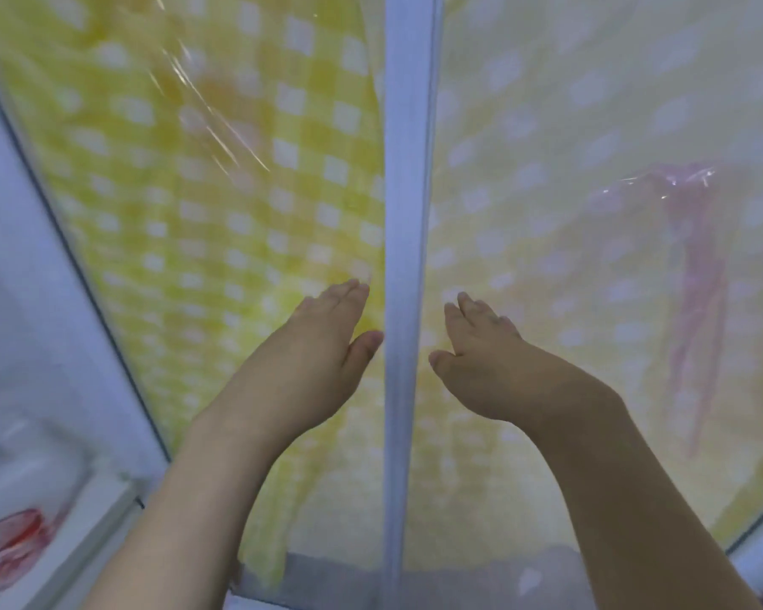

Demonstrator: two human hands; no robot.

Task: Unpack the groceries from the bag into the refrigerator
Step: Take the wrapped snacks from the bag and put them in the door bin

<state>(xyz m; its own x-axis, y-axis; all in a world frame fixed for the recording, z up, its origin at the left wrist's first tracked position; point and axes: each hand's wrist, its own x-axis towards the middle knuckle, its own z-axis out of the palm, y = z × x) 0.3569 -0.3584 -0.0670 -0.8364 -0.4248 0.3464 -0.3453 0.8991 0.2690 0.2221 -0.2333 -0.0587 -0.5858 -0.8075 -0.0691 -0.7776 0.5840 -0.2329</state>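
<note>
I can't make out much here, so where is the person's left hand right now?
In the head view, the left hand lies flat, fingers straight, on the yellow checked door, just left of the pale central strip; the right hand is across that strip.

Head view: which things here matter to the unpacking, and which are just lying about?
Job:
left hand, flat on left door
right hand, flat on right door

Lying about:
red-printed bag, lower left
pink streak on right door

A vertical divider strip runs between two panels, apparently refrigerator doors. The left hand lies flat on the left panel, the right hand on the right panel.
</note>
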